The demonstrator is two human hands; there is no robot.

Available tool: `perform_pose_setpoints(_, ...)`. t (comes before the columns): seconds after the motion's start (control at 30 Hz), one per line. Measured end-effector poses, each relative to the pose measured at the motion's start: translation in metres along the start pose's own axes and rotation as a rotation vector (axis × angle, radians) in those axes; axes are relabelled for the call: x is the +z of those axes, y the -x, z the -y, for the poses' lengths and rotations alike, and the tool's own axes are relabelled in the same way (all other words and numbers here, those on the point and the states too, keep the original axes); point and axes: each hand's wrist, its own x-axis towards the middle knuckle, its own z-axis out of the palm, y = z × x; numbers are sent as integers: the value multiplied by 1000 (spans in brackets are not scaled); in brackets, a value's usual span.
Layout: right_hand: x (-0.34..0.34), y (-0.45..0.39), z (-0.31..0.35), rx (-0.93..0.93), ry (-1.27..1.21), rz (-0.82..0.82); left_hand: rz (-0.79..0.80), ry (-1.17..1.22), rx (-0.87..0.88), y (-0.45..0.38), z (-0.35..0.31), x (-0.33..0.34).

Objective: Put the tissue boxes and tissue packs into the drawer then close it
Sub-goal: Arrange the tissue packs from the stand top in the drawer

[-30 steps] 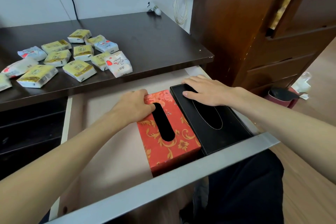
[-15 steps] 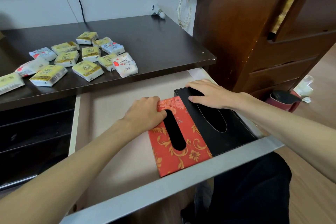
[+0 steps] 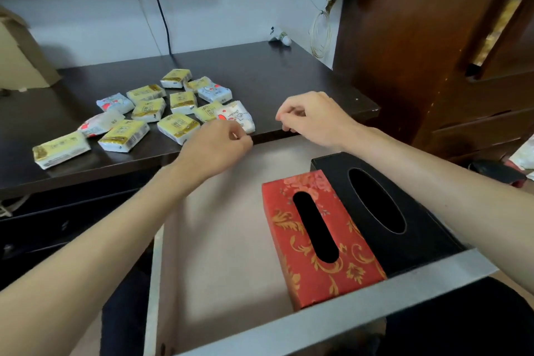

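A red patterned tissue box and a black tissue box lie side by side in the right part of the open drawer. Several tissue packs, yellow ones and white ones, are scattered on the dark desk top. My left hand hovers at the desk's front edge, fingers curled and holding nothing, just short of a white pack. My right hand floats over the same edge to the right, fingers loosely curled and holding nothing.
The drawer's grey front rail runs across the foreground. A brown wooden cabinet stands close on the right. A cardboard box sits at the desk's far left, and a black cable hangs down the wall.
Both hands have let go of the tissue boxes and risen toward the desk edge and the packs. The two boxes stay in the drawer. The camera tilted up.
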Motion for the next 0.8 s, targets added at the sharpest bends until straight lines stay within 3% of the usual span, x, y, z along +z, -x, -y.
perform_pose_setpoints(0.27, 47, -54, 52, 0, 13, -4, -319, -170, -4, -16, 58, -58)
perform_pose_setpoints(0.47, 72, -71, 56, 60, 282, 120, -251, -296, -48, -36, 96, -65)
perform_pose_setpoints(0.63, 65, -89, 50, 107, 248, 27, -119, -401, -99, -52, 105, -54)
perform_pose_setpoints(0.8, 70, -103, 39, 214, 369, 104, -116, -371, -51, -57, 115, -46)
